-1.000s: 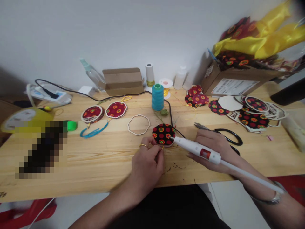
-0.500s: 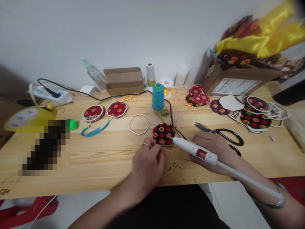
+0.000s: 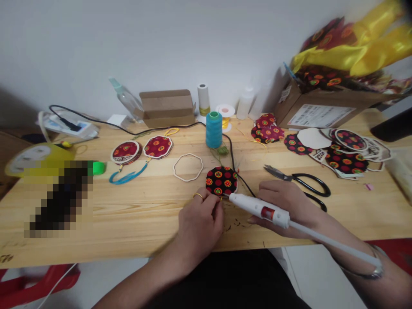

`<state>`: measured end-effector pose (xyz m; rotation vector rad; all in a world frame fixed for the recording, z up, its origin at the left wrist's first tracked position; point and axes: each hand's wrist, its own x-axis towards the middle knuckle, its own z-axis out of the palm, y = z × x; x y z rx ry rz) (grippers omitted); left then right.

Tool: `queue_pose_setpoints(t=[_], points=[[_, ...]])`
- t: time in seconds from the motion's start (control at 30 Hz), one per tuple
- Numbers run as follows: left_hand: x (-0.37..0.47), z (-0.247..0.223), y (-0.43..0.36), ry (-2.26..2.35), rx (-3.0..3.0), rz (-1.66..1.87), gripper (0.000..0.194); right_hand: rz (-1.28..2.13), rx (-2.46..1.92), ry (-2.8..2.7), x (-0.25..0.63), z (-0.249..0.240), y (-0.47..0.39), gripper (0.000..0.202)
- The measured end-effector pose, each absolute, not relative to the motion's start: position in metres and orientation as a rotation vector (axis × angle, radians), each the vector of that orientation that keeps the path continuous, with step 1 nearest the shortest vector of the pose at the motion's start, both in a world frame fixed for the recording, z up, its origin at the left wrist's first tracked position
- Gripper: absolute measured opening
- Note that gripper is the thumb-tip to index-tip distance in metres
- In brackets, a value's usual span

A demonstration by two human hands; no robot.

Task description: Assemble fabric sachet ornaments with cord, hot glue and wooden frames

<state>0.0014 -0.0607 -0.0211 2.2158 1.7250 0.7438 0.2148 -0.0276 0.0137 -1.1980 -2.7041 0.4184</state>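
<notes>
Since the earlier frame the white hot-glue gun [image 3: 259, 210] has shifted, its nozzle going from the face of the black floral-patterned fabric piece [image 3: 221, 180] to that piece's near edge; the left hand [image 3: 201, 219] has barely moved.

Taking the teal thread cone [image 3: 214, 130] as my landmark, I have the fabric piece on the near side of it, flat on the wooden table [image 3: 128, 223]; the left fingers are pinched together at the piece's near edge, just beside a bit of yellow cord [image 3: 221, 198], though I cannot tell whether they grip the cord too; the right hand [image 3: 286, 206], nearer than the cone and to its right, is wrapped round the gun's body, but I cannot tell whether it is squeezing out glue.

I judge the step to be gluing along that near edge, around the cord; the next move, to my mind, calls for a steady nozzle, the piece pinned flat and those left fingertips kept off the hot metal; a pale scalloped frame [image 3: 188, 180] lies near and left of the cone, scissors [image 3: 291, 177] near and right of it, touching neither the piece nor the gun.
</notes>
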Motion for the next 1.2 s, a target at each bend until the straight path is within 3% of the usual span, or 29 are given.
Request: queue_pose_setpoints(t=[1.2], points=[[0.0089, -0.0184, -0.0568, 1.844, 2.288, 0.567, 0.014, 0.401, -1.119, -2.682, 0.218, 0.0108, -0.0273, 0.049]])
